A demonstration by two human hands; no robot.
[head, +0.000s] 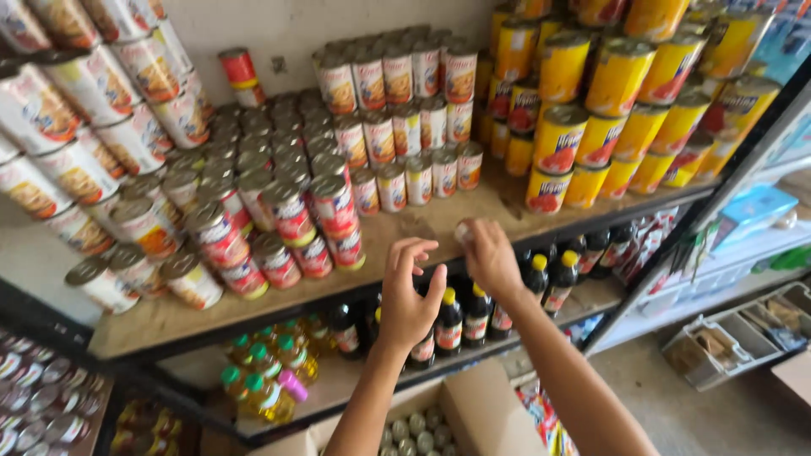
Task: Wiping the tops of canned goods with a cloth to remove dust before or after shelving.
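Right grip (488,257) holds small tin (462,231) above shelf (422,224).

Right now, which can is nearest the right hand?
On the wooden shelf, find the yellow cans stacked at the right. The can at that stack's bottom front corner is nearest the right hand; it stands foremost.

Wooden shelving (422,228) (dark-framed), pale wall (279,25)

small object (462,230) mostly hidden by right hand (490,257), cardboard box (481,414) cut off below
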